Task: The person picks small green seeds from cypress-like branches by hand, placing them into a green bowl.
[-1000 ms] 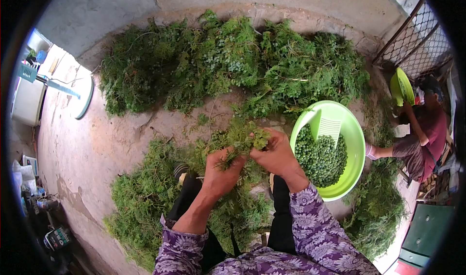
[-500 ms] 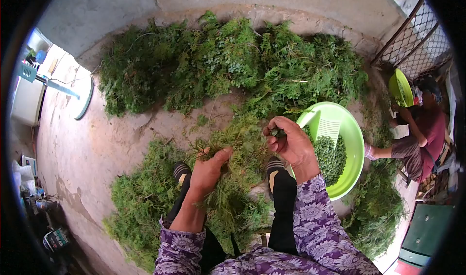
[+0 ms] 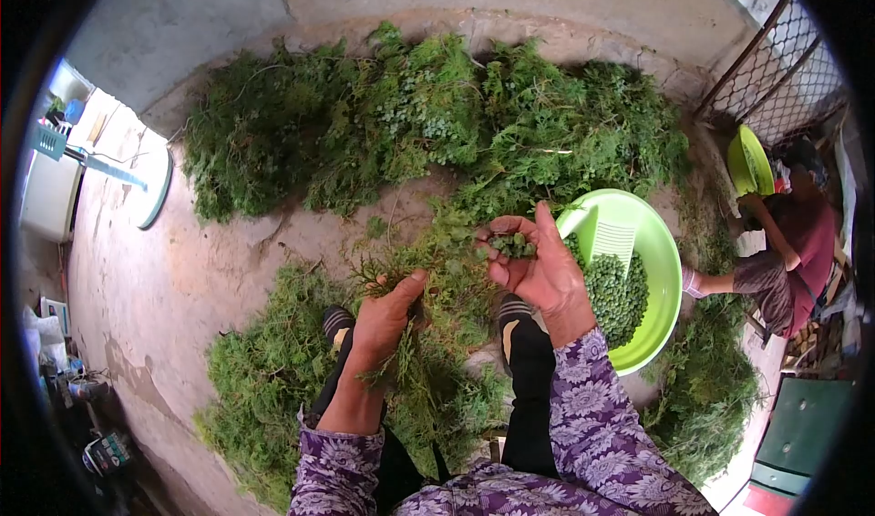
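My left hand [image 3: 381, 323] is closed around a leafy conifer sprig [image 3: 372, 277], its flat green fronds sticking out past the thumb and below the wrist. Palm up, my right hand [image 3: 554, 274] cups several small green cones [image 3: 512, 244], fingers curled around them and thumb raised. Just to its right stands a light green plastic basin [image 3: 672, 274] with a ribbed washboard section. Inside the basin lies a heap of green cones [image 3: 618, 304], partly hidden by my right hand and wrist.
Cut conifer branches [image 3: 419, 124] are piled along the wall, with another branch heap [image 3: 273, 370] by my feet. On the right, a seated person [image 3: 807, 252] works beside a second green basin [image 3: 749, 162]. A fan-like stand base [image 3: 155, 188] is at the left.
My right hand has turned palm up and its fingers have loosened, so the cones in it now show. My left hand has barely moved and still grips the sprig.
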The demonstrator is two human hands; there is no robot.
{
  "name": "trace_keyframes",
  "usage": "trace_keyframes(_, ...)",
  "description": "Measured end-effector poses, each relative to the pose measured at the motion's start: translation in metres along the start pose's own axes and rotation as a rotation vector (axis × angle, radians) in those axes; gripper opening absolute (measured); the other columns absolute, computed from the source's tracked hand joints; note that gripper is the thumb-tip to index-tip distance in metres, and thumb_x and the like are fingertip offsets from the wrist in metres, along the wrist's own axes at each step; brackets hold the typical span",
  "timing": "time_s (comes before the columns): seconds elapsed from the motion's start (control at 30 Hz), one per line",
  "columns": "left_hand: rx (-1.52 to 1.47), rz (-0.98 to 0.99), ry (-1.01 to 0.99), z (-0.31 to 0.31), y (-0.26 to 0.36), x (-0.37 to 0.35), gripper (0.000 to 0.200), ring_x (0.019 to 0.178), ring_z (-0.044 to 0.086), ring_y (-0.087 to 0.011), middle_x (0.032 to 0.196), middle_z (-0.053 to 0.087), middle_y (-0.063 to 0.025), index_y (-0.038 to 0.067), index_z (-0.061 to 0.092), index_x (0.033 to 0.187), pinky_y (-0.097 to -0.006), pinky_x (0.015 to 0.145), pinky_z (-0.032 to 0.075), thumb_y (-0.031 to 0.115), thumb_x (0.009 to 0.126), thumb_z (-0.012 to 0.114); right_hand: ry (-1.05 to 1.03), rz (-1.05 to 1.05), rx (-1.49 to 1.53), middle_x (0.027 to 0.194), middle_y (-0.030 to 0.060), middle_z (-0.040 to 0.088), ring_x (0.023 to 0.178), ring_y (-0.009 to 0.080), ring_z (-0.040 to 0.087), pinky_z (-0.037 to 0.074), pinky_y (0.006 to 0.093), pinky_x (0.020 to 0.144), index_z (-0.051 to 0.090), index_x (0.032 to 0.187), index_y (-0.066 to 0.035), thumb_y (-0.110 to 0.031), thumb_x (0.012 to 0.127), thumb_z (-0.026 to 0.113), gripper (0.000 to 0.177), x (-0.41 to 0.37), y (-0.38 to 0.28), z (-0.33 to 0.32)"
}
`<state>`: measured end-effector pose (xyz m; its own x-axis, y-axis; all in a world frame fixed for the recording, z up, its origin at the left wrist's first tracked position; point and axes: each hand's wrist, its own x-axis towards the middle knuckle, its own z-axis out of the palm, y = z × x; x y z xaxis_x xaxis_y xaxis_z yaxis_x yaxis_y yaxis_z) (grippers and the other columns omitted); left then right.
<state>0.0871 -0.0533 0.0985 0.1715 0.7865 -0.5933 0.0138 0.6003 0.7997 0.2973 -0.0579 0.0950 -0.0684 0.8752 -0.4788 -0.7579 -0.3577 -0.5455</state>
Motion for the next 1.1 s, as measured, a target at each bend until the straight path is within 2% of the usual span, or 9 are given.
trace_keyframes(0.2, -0.106, 0.020, 0.040, 0.009, 0.006, -0.003, 0.021, 0.056, 0.048, -0.0084, 0.066, 0.055, -0.0011, 0.003, 0.059, 0.081, -0.0239, 0.049, 0.038, 0.024, 0.079, 0.062, 0.173, -0.361, -0.454, 0.094, 0.0138, 0.058, 0.073, 0.0204, 0.057, 0.049, 0.0300, 0.058, 0.056, 0.095, -0.003, -0.021, 0.082, 0.055, 0.022, -0.007, -0.037, -0.051)
trace_keyframes(0.27, -0.127, 0.044, 0.002, 0.005, 0.000, 0.000, 0.020, 0.058, 0.049, -0.0082, 0.069, 0.057, -0.0011, 0.003, 0.059, 0.083, -0.0235, 0.051, 0.038, 0.022, 0.079, 0.062, 0.622, -0.407, -1.335, 0.098, 0.0146, 0.059, 0.079, 0.0240, 0.058, 0.048, 0.0336, 0.067, 0.058, 0.097, -0.004, -0.020, 0.077, 0.059, 0.026, -0.015, -0.057, -0.083)
trace_keyframes(0.3, -0.145, 0.065, -0.036, 0.004, -0.002, 0.002, 0.019, 0.061, 0.050, -0.0080, 0.072, 0.058, -0.0011, 0.003, 0.060, 0.084, -0.0232, 0.053, 0.039, 0.021, 0.079, 0.062, 0.620, -0.410, -1.340, 0.098, 0.0146, 0.059, 0.079, 0.0240, 0.058, 0.048, 0.0336, 0.067, 0.058, 0.097, -0.004, -0.020, 0.077, 0.059, 0.026, -0.017, -0.056, -0.095)
trace_keyframes(0.37, -0.163, 0.058, -0.008, 0.010, -0.001, -0.004, 0.017, 0.064, 0.051, -0.0078, 0.074, 0.058, -0.0005, 0.003, 0.060, 0.085, -0.0230, 0.054, 0.040, 0.020, 0.079, 0.062, 1.177, -0.676, -2.061, 0.101, 0.0150, 0.059, 0.087, 0.0267, 0.057, 0.044, 0.0335, 0.079, 0.058, 0.102, -0.005, -0.021, 0.072, 0.061, 0.034, -0.024, -0.046, -0.112)
trace_keyframes(0.47, -0.146, 0.059, 0.008, 0.011, -0.006, -0.003, 0.016, 0.067, 0.051, -0.0073, 0.077, 0.059, 0.0005, 0.003, 0.060, 0.086, -0.0227, 0.057, 0.040, 0.018, 0.080, 0.060, 0.868, -0.690, -1.681, 0.102, 0.0155, 0.059, 0.093, 0.0281, 0.055, 0.041, 0.0318, 0.085, 0.058, 0.104, -0.004, -0.023, 0.072, 0.062, 0.037, -0.024, -0.054, -0.103)
trace_keyframes(0.7, 0.051, 0.208, -0.017, 0.011, -0.014, 0.003, 0.014, 0.066, 0.047, -0.0060, 0.073, 0.056, 0.0029, -0.001, 0.059, 0.084, -0.0230, 0.060, 0.040, 0.013, 0.081, 0.058, 0.116, -0.514, -0.798, 0.084, 0.0023, 0.058, 0.079, 0.0089, 0.054, 0.047, 0.0222, 0.070, 0.057, 0.099, -0.002, -0.006, 0.070, 0.068, 0.032, -0.010, -0.020, -0.037)
trace_keyframes(0.83, 0.141, 0.336, -0.042, 0.015, -0.015, 0.006, 0.013, 0.064, 0.044, -0.0058, 0.069, 0.054, 0.0025, -0.001, 0.059, 0.083, -0.0240, 0.059, 0.040, 0.012, 0.080, 0.057, 0.049, -0.539, -0.757, 0.082, 0.0002, 0.056, 0.077, 0.0081, 0.053, 0.046, 0.0219, 0.071, 0.057, 0.096, -0.003, -0.003, 0.067, 0.070, 0.032, -0.011, -0.004, -0.016)
trace_keyframes(0.97, 0.492, 0.611, 0.018, 0.017, -0.018, 0.007, 0.009, 0.056, 0.047, -0.0184, 0.062, 0.051, -0.0089, -0.002, 0.052, 0.075, -0.0286, 0.054, 0.039, 0.005, 0.075, 0.058, 0.048, -0.610, -0.730, 0.086, 0.0007, 0.057, 0.080, 0.0078, 0.052, 0.045, 0.0222, 0.073, 0.058, 0.095, -0.004, -0.004, 0.067, 0.070, 0.031, -0.010, 0.002, -0.003)
trace_keyframes(1.1, 0.662, 0.769, 0.011, 0.022, -0.015, 0.005, 0.018, 0.059, 0.046, -0.0336, 0.062, 0.044, -0.0175, 0.000, 0.045, 0.069, -0.0320, 0.053, 0.039, 0.000, 0.063, 0.062, -0.025, -0.867, -1.209, 0.096, 0.0073, 0.057, 0.086, 0.0188, 0.054, 0.045, 0.0291, 0.076, 0.060, 0.091, -0.005, -0.012, 0.067, 0.070, 0.028, -0.010, 0.009, 0.008)
